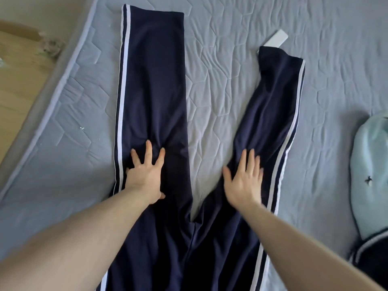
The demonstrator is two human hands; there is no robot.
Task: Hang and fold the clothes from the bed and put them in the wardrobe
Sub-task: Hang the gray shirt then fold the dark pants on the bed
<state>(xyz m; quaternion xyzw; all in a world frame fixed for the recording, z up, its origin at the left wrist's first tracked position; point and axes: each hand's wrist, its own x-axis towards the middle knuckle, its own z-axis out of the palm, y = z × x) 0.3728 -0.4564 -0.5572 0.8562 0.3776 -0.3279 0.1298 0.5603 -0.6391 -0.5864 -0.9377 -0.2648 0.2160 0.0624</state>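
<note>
Both hands — left hand (144, 175), right hand (244, 181) — are lying flat, smoothing limp, slippery trousers (153, 85); we're judging the hems likeliest grips.

navy trousers (155, 91) on bed (220, 70), both hands flat

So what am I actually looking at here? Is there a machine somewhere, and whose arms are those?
No machine here: a person wears a camera on their head, so the single picture looks forward and down at their own arms. The left hand presses flat, fingers spread, on one leg of navy trousers with white side stripes. The right hand lies open on the other leg. Nothing is gripped; both hands seem to be smoothing the cloth. The trousers are spread out on a quilted grey mattress. A white tag shows by the far leg's end, and a pale green garment lies at the right edge.
</note>
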